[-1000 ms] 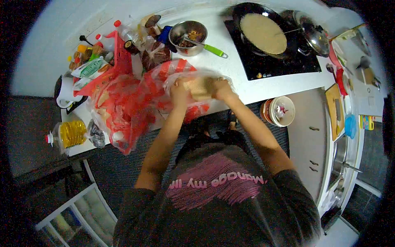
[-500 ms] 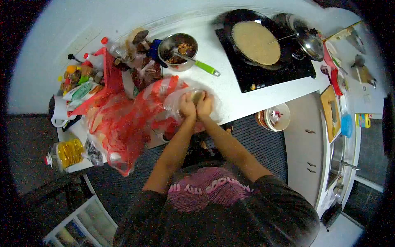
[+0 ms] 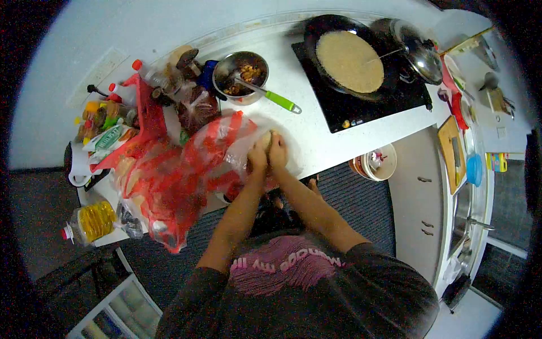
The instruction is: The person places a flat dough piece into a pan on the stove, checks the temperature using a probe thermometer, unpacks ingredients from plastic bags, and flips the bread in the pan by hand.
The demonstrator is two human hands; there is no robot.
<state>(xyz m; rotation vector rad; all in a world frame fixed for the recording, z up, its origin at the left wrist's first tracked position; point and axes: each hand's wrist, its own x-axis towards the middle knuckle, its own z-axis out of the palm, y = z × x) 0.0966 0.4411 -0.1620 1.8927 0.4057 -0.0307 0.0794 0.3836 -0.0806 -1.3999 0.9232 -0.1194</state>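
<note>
we are in a kitchen, at a white counter [image 3: 296,85] that runs along a pale wall [image 3: 186,28], with a dark ribbed floor [image 3: 358,198] below. nearest to us is our dark shirt [image 3: 316,288], with its pink patch, and our bare forearms reach up from it to the counter's front edge. our left hand [image 3: 258,158] and our right hand [image 3: 278,151] are close together, curled around a pale lump [image 3: 266,139] pressed between them; we cannot tell how each finger sits. the lump is over crumpled clear plastic [image 3: 292,148], near the counter edge. to the left lie red-and-clear bags [image 3: 164,189], and a bottle of yellow oil [image 3: 96,220] is beyond them at the corner. a bucket [image 3: 381,161] is below the edge to the right. farther back, a metal bowl [image 3: 244,100] holds brown bits and a green-handled spoon [image 3: 282,102], with a red basket [image 3: 151,110] of bottles and packets to its left. to its right, a black wok [image 3: 309,42] of pale mixture [image 3: 347,62] sits on the black cooktop [image 3: 339,116], beside a glass lid [image 3: 424,61].
</note>
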